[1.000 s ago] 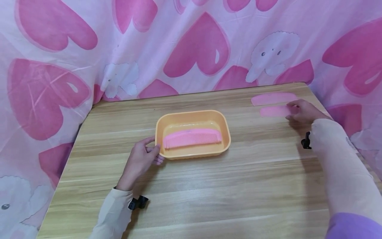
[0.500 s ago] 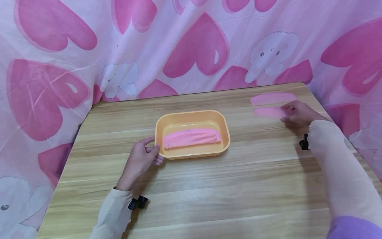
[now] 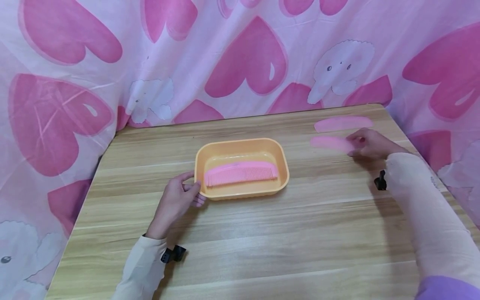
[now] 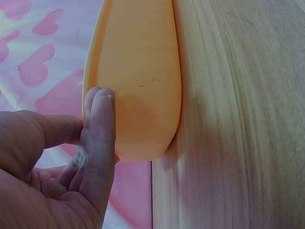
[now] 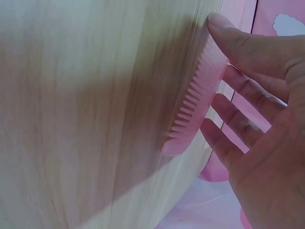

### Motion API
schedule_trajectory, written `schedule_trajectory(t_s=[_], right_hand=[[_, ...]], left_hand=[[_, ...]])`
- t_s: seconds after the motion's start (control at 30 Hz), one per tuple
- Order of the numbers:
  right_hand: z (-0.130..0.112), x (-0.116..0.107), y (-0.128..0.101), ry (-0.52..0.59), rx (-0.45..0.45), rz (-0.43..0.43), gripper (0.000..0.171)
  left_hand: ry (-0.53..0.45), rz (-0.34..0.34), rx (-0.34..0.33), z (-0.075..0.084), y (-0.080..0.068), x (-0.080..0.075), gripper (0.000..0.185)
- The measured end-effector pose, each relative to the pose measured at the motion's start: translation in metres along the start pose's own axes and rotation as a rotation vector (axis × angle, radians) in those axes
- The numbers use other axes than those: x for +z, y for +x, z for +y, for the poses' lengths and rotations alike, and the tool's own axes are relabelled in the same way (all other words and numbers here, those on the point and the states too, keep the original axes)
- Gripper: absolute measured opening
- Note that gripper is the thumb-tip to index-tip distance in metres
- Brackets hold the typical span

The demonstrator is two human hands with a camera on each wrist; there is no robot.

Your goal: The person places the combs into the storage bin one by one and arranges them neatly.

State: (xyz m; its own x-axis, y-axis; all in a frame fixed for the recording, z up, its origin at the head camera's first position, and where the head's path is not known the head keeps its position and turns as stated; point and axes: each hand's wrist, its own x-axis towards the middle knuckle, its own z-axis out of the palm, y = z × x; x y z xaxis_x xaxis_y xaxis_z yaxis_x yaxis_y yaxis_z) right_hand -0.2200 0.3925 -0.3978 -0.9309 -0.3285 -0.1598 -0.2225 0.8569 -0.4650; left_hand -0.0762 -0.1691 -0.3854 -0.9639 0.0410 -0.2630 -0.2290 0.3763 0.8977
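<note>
- Head view: left hand (image 3: 179, 199) is gripping the left end of the orange tray (image 3: 283, 166), thumb over the rim, fingers curled beneath. One pink comb (image 3: 241, 173) is lying inside the tray. Right hand (image 3: 369, 143), well right of the tray, is pinching the near end of a second pink comb (image 3: 330, 142); a third comb (image 3: 343, 123) is lying just behind it, further from the tray's far-right side.
- Left wrist view: the fingers (image 4: 100, 129) are pressing against the tray wall (image 4: 138, 71); the tray is sitting flat on the wooden table (image 4: 238, 119).
- Right wrist view: thumb and fingers (image 5: 238, 52) are holding the second comb (image 5: 198, 102) on edge, teeth facing the table.
- Risk, as judged: the hold is covering only one end, so the comb could be pivoting or slipping out, or nudging the third comb.
</note>
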Motion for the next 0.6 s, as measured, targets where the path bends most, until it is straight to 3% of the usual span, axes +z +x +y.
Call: schedule_trajectory(t_s=[0.4, 0.6], right_hand=[[-0.018, 0.002, 0.003, 0.032, 0.133, -0.068, 0.061], [-0.024, 0.007, 0.006, 0.038, 0.111, -0.062, 0.064]], left_hand=[[0.0, 0.003, -0.011, 0.0, 0.001, 0.0, 0.047], [-0.001, 0.002, -0.013, 0.001, 0.001, 0.0, 0.047]])
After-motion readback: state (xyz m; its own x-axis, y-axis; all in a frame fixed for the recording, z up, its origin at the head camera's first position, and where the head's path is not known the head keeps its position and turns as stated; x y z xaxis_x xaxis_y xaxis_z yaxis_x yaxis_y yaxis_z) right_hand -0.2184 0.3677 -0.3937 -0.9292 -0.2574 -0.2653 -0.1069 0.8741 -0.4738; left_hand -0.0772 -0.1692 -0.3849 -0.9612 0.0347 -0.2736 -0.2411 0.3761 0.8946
